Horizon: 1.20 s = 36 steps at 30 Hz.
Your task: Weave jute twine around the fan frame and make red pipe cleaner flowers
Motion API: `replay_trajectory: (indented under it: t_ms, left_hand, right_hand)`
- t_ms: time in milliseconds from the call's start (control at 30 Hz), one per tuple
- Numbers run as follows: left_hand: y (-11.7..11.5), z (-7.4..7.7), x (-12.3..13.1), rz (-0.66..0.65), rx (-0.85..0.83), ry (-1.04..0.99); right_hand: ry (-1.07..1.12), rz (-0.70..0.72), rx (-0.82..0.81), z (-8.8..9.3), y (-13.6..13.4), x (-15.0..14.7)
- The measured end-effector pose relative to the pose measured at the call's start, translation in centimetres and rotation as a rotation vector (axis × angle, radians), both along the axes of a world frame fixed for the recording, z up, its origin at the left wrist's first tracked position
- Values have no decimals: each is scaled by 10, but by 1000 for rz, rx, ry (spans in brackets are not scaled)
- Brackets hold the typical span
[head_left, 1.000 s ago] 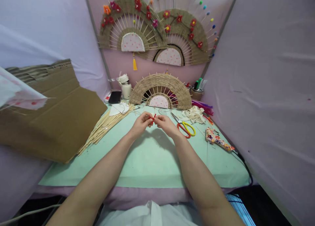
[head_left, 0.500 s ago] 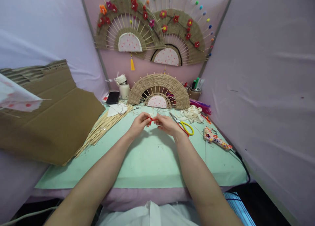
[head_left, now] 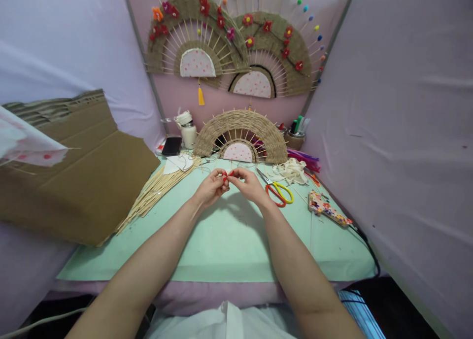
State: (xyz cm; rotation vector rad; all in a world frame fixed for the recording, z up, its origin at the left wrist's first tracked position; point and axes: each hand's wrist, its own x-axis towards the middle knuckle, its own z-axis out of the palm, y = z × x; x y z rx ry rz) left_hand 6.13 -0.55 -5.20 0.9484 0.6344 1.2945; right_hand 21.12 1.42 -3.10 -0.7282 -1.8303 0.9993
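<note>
A small red piece (head_left: 225, 178), like bent pipe cleaner, is pinched between my two hands above the middle of the green table. My left hand (head_left: 211, 187) has its fingers closed on it from the left. From the right, the thumb and fingertips of my right hand (head_left: 247, 182) close on its other side. The piece's exact shape is too small to make out. Just beyond the hands stands a twine-wrapped half-round fan (head_left: 241, 127) with a dotted white centre. Scissors (head_left: 277, 188) with red and yellow handles lie right of my right hand.
Thin sticks (head_left: 157, 191) and a large cardboard sheet (head_left: 74, 176) are at the left. A glue gun (head_left: 325, 208) with a cable lies at the right, near cream fabric scraps (head_left: 291, 171). A phone (head_left: 172, 146) and a bottle (head_left: 187, 132) stand behind.
My fingers have shifted on the red piece, and my right hand has turned so its fingertips meet my left hand's. The red scissor handle shows more. The view has moved slightly.
</note>
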Motion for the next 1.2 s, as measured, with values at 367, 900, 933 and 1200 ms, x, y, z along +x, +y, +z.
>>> replay_trajectory:
  t_ms: [367, 900, 933, 1200]
  left_hand:
    - [2, 6, -11, 97, 342, 536]
    - [5, 2, -10, 31, 29, 118]
    - [5, 3, -11, 0, -14, 55]
    - [-1, 3, -5, -54, -69, 3]
  right_hand:
    - [-13, 146, -345, -10, 7, 2]
    - [98, -153, -121, -8, 17, 12]
    - [58, -152, -10, -5, 15, 12]
    - [-148, -110, 298, -1, 2, 1]
